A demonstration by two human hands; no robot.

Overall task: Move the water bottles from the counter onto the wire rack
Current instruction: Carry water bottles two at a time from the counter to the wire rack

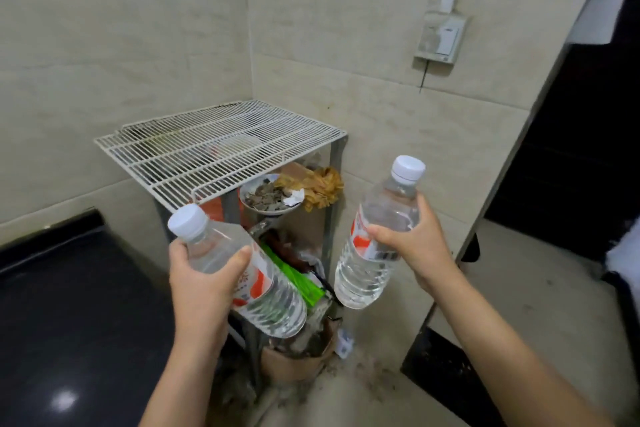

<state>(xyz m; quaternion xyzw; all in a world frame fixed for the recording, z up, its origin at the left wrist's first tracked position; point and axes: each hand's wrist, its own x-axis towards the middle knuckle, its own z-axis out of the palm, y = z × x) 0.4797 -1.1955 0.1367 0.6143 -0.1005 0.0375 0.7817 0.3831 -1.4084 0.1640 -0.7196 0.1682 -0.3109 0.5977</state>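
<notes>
My left hand (pixel 201 282) grips a clear water bottle (pixel 273 302) with a white cap and a red and white label, tilted with its cap up and to the left. In my right hand (pixel 412 246) is a second, similar water bottle (pixel 367 274), held nearly upright by its middle. Both bottles are in the air, in front of and below the white wire rack (pixel 214 149), which stands in the wall corner with a bare top shelf.
A black glossy counter (pixel 69 305) fills the lower left. Under the rack top sit a bowl of scraps (pixel 268 199), a yellow cloth (pixel 320 187) and packets. A wall socket (pixel 440 38) is at the upper right, beside a dark doorway (pixel 571 149).
</notes>
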